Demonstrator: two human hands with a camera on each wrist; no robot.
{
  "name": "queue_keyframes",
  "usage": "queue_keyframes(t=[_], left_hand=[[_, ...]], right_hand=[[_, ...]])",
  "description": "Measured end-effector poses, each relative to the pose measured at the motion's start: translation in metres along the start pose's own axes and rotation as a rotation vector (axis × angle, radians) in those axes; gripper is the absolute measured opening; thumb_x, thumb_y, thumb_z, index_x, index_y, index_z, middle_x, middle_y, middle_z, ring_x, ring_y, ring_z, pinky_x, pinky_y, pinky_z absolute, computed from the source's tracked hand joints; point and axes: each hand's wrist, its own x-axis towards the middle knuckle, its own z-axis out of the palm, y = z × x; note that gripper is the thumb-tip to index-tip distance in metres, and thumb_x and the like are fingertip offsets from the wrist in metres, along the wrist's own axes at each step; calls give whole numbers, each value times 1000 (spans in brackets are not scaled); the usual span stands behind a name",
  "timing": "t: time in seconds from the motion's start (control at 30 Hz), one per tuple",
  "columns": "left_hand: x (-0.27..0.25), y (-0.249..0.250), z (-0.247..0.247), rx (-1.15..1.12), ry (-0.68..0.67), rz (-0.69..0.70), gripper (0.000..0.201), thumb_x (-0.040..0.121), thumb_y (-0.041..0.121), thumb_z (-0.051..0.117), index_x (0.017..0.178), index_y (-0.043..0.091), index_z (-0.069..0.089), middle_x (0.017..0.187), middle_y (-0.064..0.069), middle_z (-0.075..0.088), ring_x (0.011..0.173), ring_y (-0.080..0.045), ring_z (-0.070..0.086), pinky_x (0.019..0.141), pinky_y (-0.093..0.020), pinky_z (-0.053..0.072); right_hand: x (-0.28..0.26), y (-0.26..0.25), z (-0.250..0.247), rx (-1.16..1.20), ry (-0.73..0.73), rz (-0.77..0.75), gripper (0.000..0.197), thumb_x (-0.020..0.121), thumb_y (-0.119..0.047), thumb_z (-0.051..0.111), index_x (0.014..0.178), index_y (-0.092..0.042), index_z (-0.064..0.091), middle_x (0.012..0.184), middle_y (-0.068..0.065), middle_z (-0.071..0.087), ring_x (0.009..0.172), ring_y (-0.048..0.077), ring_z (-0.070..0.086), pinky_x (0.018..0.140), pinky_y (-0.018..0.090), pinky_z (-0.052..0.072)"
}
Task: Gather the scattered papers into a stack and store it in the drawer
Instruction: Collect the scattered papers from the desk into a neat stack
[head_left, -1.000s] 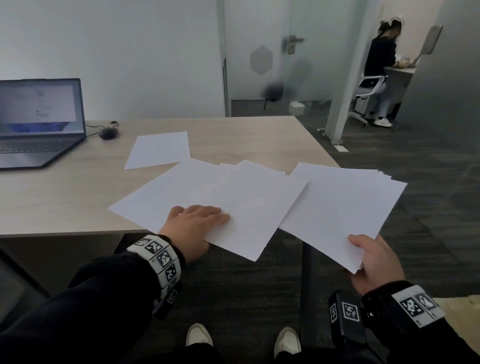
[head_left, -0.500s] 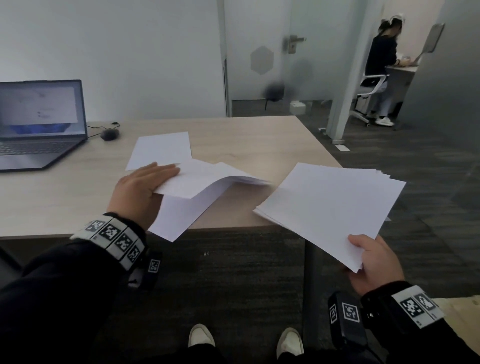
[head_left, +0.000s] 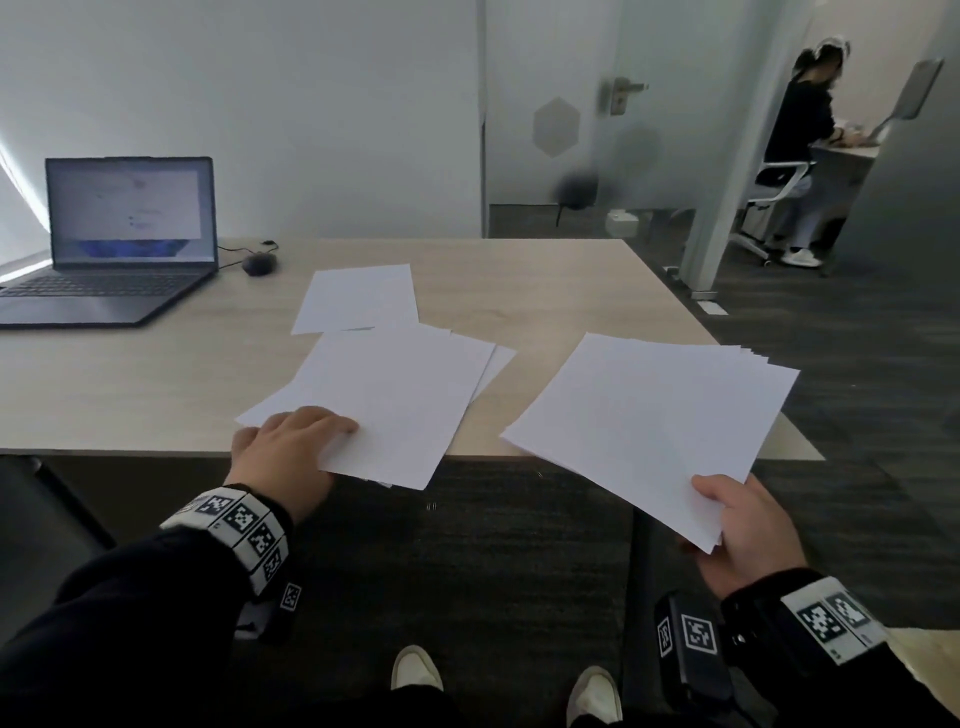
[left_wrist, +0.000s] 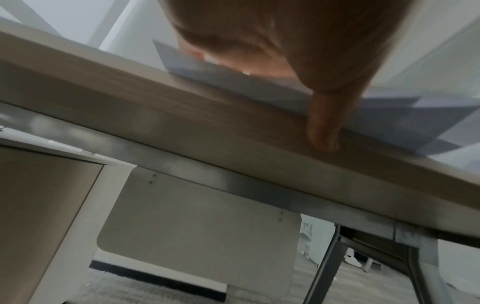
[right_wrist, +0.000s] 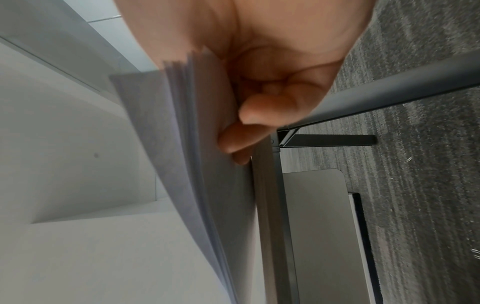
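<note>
Since half a second ago the left hand (head_left: 284, 451) has laid its lifted sheets flat as a small pile (head_left: 384, 400) overhanging the bench (head_left: 156, 384) edge, fingers on top, thumb beneath. Right hand (head_left: 748, 525) pinches the main stack (head_left: 649, 421) by its near corner. One sheet (head_left: 358, 297) remains loose; gathering nearly done, drawer not yet reached.

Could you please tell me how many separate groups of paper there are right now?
3: a stack gripped in the right hand, a loose pile under the left hand at the desk's near edge, and a single sheet further back. Sheets per group stay hidden.
</note>
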Motion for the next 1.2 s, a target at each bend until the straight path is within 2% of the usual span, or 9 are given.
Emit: queue_keyframes(t=[0.13, 0.27, 0.4, 0.57, 0.8, 0.87, 1.03, 1.1, 1.2], left_hand=[[-3, 0, -3, -134, 127, 75, 29, 88, 22, 59, 110, 39, 64, 116, 10, 66, 109, -24, 59, 90, -40, 45], [-5, 13, -17, -338, 249, -8, 22, 98, 28, 50, 108, 21, 68, 98, -7, 68, 85, -26, 57, 75, -34, 42], [-13, 40, -16, -426, 268, 151, 31, 96, 31, 50, 121, 26, 67, 121, 5, 67, 111, -18, 61, 96, -34, 47], [-28, 82, 4, -357, 99, 288, 45, 91, 53, 36, 122, 37, 64, 125, 18, 64, 117, -7, 58, 102, -34, 46], [-40, 91, 19, -177, -29, 411, 55, 87, 63, 23, 130, 47, 53, 138, 20, 54, 135, -15, 45, 106, -41, 32], [-40, 88, 19, -153, -39, 441, 55, 88, 64, 25, 133, 45, 51, 140, 19, 52, 135, -16, 44, 107, -41, 32], [-40, 76, 17, -156, -65, 472, 84, 74, 90, 10, 143, 48, 34, 151, 27, 31, 144, -2, 22, 118, -37, 16], [-38, 61, 13, -269, -18, 407, 86, 73, 89, 4, 144, 48, 31, 150, 29, 26, 143, 4, 17, 118, -35, 14], [-31, 29, 9, -460, 147, 230, 78, 83, 80, 6, 143, 41, 37, 145, 26, 35, 138, 4, 26, 114, -36, 21]], right_hand=[[-3, -1, 0, -8, -21, 10, 24, 91, -1, 49, 102, -15, 66, 101, 9, 73, 77, 27, 67, 47, 25, 49], [-9, 1, 8, -16, -40, 15, 27, 91, 1, 49, 104, -16, 67, 106, 10, 75, 86, 30, 69, 60, 33, 51], [-21, 7, 40, -11, -131, 74, 32, 93, 4, 47, 108, -17, 66, 103, 7, 76, 95, 31, 70, 72, 39, 56], [-38, 13, 80, -85, -244, 152, 27, 96, -3, 48, 117, -16, 60, 113, 11, 71, 102, 35, 66, 88, 52, 53], [-44, 12, 97, -34, -284, 305, 54, 92, -68, 43, 114, -26, 69, 107, 6, 78, 105, 30, 71, 98, 52, 52], [-46, 11, 98, -23, -316, 345, 49, 94, -61, 46, 119, -25, 67, 113, 7, 76, 109, 32, 69, 101, 53, 49], [-43, 7, 105, -205, -334, 262, 35, 93, 0, 49, 125, -8, 58, 116, 15, 72, 109, 39, 66, 97, 58, 50], [-42, 2, 110, -209, -349, 225, 36, 92, 5, 47, 124, -5, 58, 117, 18, 71, 108, 41, 66, 95, 56, 52], [-38, -4, 120, -175, -332, 168, 36, 91, 6, 46, 124, -3, 59, 114, 19, 71, 99, 39, 68, 71, 42, 58]])
